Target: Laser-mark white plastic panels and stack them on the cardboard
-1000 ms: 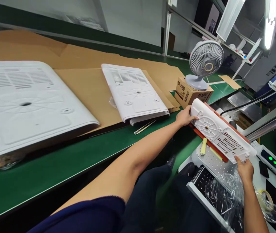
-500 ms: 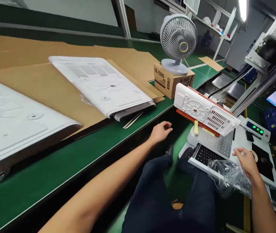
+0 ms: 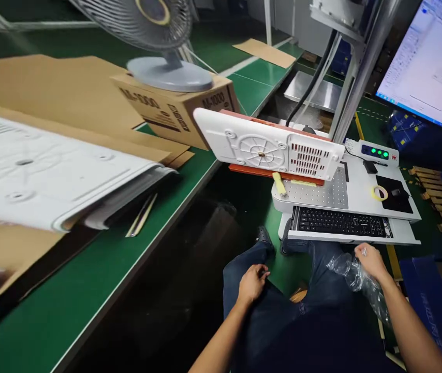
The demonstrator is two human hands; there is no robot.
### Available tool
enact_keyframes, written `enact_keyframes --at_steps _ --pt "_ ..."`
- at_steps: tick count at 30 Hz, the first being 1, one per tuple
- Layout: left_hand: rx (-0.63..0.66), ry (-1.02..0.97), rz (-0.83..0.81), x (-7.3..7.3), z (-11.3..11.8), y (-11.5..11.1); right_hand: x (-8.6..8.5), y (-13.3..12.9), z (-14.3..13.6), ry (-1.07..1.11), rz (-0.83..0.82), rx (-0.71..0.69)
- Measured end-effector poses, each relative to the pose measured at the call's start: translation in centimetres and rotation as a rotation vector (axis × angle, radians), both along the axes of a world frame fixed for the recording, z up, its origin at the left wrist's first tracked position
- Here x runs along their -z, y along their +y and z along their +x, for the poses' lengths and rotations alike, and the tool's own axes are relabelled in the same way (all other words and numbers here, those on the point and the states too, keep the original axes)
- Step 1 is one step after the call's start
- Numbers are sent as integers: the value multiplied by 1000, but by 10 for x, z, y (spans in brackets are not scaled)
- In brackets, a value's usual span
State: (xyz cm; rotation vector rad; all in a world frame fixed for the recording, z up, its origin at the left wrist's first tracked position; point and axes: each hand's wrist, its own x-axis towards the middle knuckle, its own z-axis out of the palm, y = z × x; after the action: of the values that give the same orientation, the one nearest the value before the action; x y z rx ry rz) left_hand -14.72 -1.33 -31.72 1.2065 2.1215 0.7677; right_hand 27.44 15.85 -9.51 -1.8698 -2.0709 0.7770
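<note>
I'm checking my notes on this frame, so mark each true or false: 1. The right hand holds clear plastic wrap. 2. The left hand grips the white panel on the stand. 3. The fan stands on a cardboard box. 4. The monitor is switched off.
1. True: the right hand holds crumpled plastic wrap.
2. False: the left hand rests on the person's lap, apart from the white panel.
3. True: the fan stands on the box.
4. False: the monitor shows a lit window.

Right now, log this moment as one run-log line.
left hand: resting on thigh, holds nothing | right hand: gripping clear plastic bag | white panel: propped on red fixture, untouched
</note>
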Motion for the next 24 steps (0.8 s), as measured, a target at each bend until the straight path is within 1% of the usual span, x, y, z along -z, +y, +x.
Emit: enact_keyframes --at_steps 3,5,7,9,12,15,18,21,24 --pt "24 34 -11 7 1 -2 -4 30 -10 -8 160 36" --pt "25 40 -30 7 1 -1 -5 54 -17 -15 206 32" --pt "29 53 -43 4 2 -1 -5 76 -23 -31 212 19" --pt "39 72 -56 1 4 -1 -6 91 -28 -55 193 10" --pt "60 95 -90 -7 7 0 -11 97 -33 -92 154 22" --pt "71 110 -139 -15 11 2 -19 87 -35 -80 173 41" --pt "78 131 -170 -20 13 5 -20 63 -37 14 190 28" --pt "98 152 -193 -21 14 7 -15 30 -44 131 88 -34" --pt "118 170 -225 -26 15 11 -8 -7 -64 257 -31 -156"
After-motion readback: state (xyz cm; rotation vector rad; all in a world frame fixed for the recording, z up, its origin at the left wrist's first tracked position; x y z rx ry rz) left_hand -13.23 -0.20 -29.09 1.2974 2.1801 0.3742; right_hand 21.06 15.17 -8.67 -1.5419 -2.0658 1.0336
